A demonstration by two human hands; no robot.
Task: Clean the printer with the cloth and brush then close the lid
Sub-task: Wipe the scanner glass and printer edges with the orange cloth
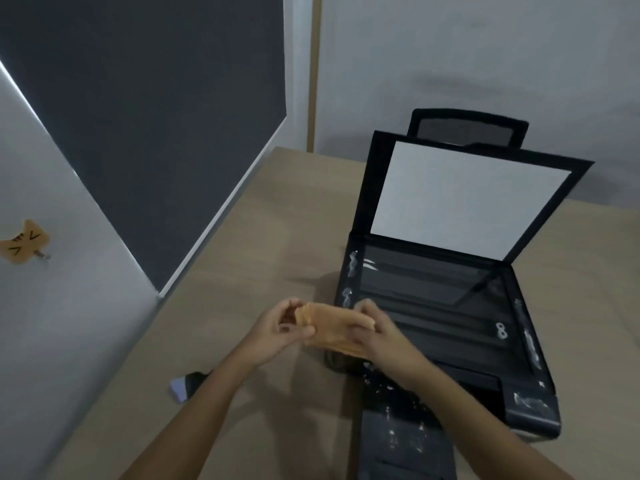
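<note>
An orange cloth [334, 329] is bunched between both hands just over the printer's [446, 306] front-left corner, the left hand [277, 329] pinching its left end with curled fingers and the right hand [375, 332] closed over its right end. The printer sits on a tan table [242, 271] with its lid [464, 199] raised upright behind the glass, white pad facing forward. Left of the printer, near the table's edge, lies a dark phone [188, 384].
</note>
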